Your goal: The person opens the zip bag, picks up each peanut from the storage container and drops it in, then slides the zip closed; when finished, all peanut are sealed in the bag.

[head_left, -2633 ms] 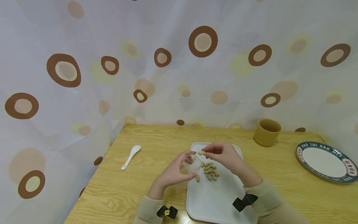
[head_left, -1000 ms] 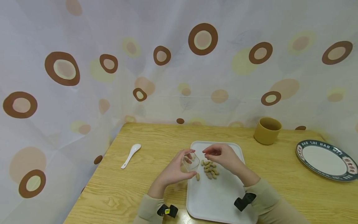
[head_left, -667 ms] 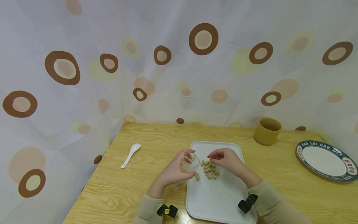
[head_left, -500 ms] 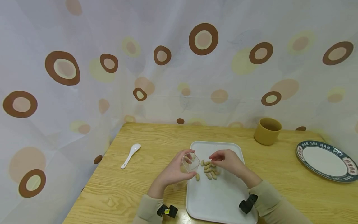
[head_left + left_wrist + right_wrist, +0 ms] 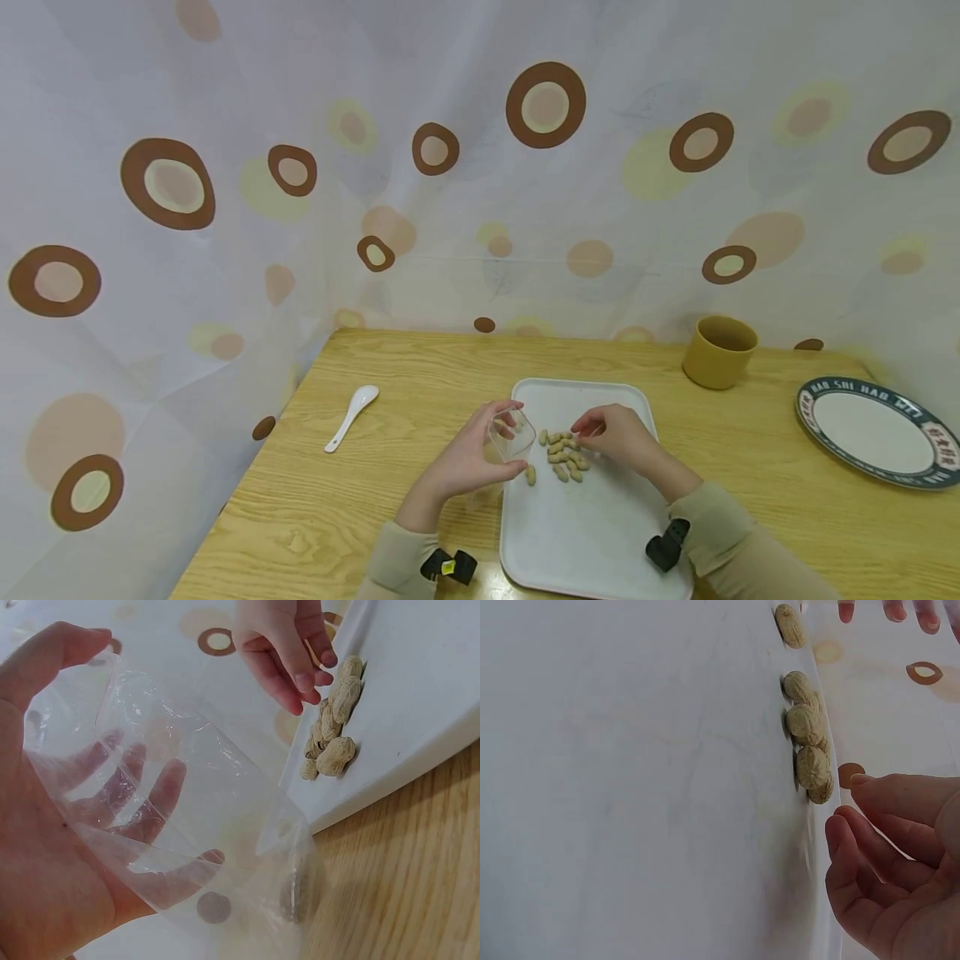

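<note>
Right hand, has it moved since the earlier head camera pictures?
Yes: judged against the white tray, the right hand has shifted rightward and lower in the head view, away from the clear plastic bag.

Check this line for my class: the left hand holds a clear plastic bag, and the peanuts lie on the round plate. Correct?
Not quite: the head view shows the peanuts on the white tray, not the round plate. The left hand does hold a clear plastic bag.
</note>
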A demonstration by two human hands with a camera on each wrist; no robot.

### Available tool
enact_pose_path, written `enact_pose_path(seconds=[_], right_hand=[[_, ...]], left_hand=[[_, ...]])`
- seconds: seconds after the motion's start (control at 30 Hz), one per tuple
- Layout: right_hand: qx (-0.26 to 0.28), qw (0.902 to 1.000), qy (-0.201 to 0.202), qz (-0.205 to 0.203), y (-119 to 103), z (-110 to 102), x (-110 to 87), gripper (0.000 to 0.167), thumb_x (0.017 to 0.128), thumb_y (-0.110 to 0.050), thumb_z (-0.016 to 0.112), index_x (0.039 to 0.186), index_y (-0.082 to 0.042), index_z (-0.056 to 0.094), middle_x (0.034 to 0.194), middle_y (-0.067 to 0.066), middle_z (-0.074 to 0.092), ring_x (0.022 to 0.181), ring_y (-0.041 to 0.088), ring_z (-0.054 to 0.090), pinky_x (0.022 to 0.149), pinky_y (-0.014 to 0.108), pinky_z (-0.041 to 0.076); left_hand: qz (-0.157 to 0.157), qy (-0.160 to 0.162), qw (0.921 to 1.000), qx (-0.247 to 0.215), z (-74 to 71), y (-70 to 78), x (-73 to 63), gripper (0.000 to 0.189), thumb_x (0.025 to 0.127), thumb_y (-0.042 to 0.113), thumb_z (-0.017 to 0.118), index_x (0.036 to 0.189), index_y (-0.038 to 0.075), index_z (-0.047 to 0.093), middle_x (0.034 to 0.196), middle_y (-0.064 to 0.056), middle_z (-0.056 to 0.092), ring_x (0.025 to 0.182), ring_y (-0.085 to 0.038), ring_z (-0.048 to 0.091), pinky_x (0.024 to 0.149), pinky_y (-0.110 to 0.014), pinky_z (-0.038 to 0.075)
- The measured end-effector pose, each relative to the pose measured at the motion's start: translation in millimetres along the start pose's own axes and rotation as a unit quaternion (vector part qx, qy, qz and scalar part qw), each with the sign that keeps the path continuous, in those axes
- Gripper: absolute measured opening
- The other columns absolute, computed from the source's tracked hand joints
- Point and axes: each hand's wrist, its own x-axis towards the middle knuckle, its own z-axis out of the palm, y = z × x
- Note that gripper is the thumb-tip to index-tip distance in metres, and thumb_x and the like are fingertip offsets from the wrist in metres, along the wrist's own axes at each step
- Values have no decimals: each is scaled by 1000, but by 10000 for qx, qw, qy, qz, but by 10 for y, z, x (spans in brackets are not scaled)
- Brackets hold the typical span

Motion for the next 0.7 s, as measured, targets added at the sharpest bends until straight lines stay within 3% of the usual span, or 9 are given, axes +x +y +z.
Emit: enact_pose_path(seconds=[0.33, 0.7], right_hand=[[-83, 9998, -118, 141, 63, 10, 21, 11, 84, -10, 76, 94, -6, 75, 80, 1, 65, 71, 14, 54, 62, 27, 46], [-293, 9995, -121, -94, 112, 73, 36, 8, 84, -12, 76, 89, -5, 76, 79, 0, 67, 72, 10, 53, 66, 26, 44]], left_hand=[[40, 9, 10000, 32, 16, -25, 17, 73, 85, 21, 75, 148, 17, 37, 125, -14, 50, 115, -23, 53, 92, -37, 46], [-19, -16, 10000, -20, 24, -8, 4, 74, 84, 21, 76, 147, 17, 38, 125, -13, 51, 115, -23, 54, 94, -39, 46]])
